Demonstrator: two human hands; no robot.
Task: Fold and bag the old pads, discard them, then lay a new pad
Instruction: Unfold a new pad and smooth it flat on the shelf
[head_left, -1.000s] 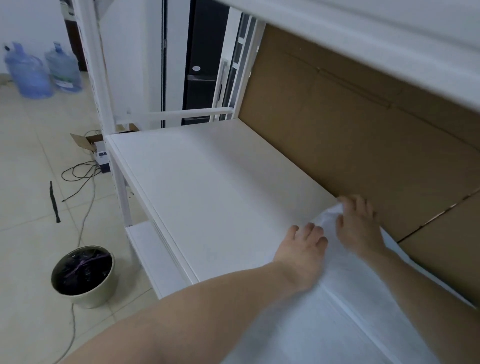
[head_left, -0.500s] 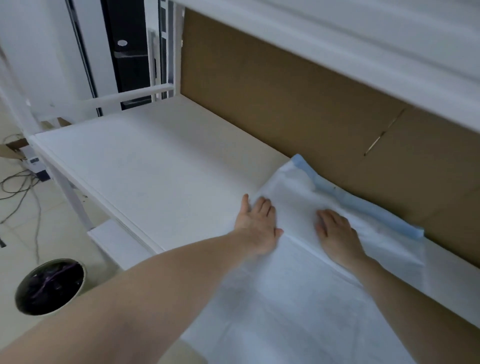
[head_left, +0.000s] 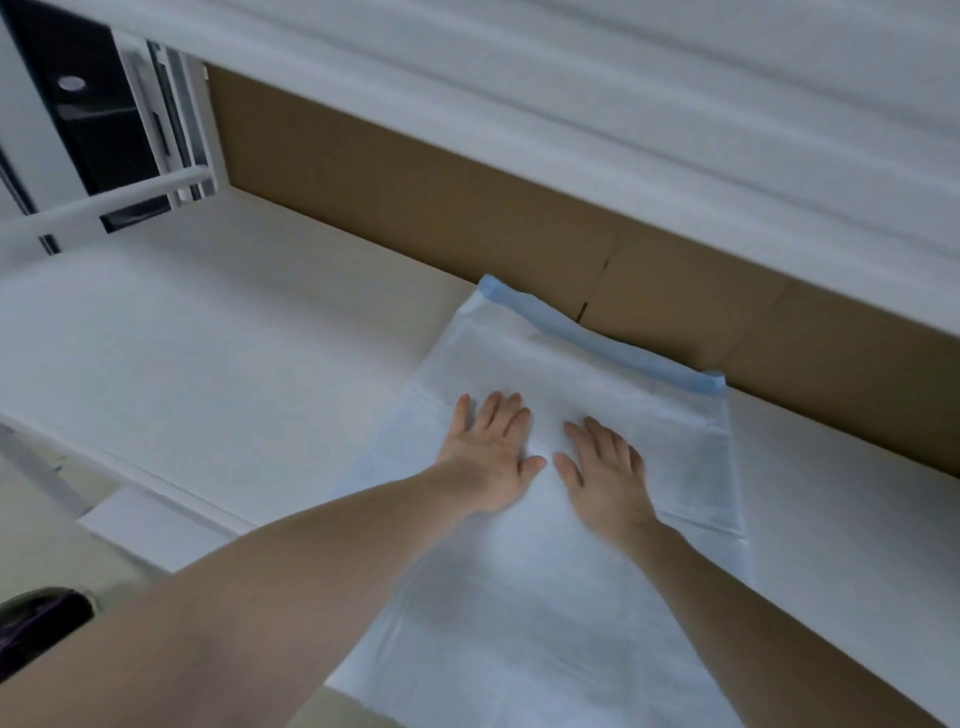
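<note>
dark bin (head_left: 36, 626) peeking in bottom left, white shelf (head_left: 182, 364), left hand (head_left: 491, 454) flat on the new pad (head_left: 519, 623) with fingers straight and spread, right hand (head_left: 605, 475) flat alongside it, thumbs nearly touching, pad's blue edge (head_left: 613, 345) against the cardboard backing (head_left: 415, 192)

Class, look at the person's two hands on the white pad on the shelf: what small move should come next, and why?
Probably sweep both palms apart. The left hand and right hand press flat, side by side, on the middle of the pad. Its blue far edge curls up against the cardboard backing, so the pad does not yet lie flat on the shelf.
</note>
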